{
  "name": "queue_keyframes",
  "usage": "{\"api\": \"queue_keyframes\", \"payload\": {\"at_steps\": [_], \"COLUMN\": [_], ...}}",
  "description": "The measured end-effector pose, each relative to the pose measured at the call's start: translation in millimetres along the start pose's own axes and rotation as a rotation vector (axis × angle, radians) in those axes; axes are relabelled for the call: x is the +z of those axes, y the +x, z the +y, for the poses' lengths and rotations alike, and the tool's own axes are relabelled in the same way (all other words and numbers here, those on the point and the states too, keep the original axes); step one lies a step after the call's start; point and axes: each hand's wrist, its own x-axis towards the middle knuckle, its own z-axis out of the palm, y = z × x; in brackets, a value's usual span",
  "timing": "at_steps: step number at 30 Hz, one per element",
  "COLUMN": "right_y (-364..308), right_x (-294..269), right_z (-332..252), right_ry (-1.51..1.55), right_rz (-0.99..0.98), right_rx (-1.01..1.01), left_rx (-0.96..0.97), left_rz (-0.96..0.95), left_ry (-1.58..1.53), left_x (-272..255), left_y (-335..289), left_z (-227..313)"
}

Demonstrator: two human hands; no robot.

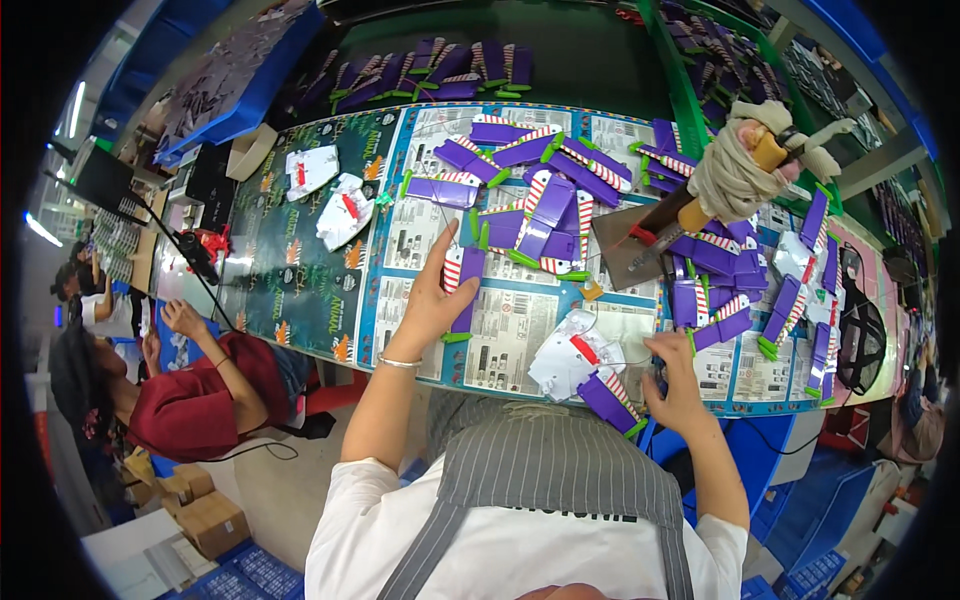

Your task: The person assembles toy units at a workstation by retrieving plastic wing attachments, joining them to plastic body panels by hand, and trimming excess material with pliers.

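My left hand [432,308] grips a purple toy wing [466,305] with red-and-white stripes and a green tip, thumb across its face, above the papered worktable. My right hand [678,388] is near the table's front edge, thumb and fingers apart, with nothing visible between them. Left of it lies another striped purple toy wing [605,398], touching or very close to a white plastic toy part [572,358] with a red piece on it. Several more purple wings [548,215] lie in a loose pile beyond my hands.
A post wrapped in cloth and tape [745,165] rises from a metal plate [625,255] at right. Two white parts [345,212] lie at left. Wings line a dark belt [430,75] behind the table. A co-worker in a red shirt [205,395] sits at left.
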Motion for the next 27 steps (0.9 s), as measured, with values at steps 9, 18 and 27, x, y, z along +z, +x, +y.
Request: {"api": "queue_keyframes", "payload": {"at_steps": [9,18,27], "right_y": [-28,-21,31], "right_x": [8,8,8], "right_z": [16,10,-22], "right_ry": [-0.03,-0.127,-0.134], "right_rz": [0.036,0.064,-0.263], "right_rx": [-0.072,-0.053,0.171], "left_rx": [-0.098,0.276,0.07], "left_rz": [0.058,-0.025,-0.176], "left_ry": [0.08,0.589,-0.143], "left_x": [4,60,21], "left_y": [11,116,31], "left_z": [-1,21,79]}}
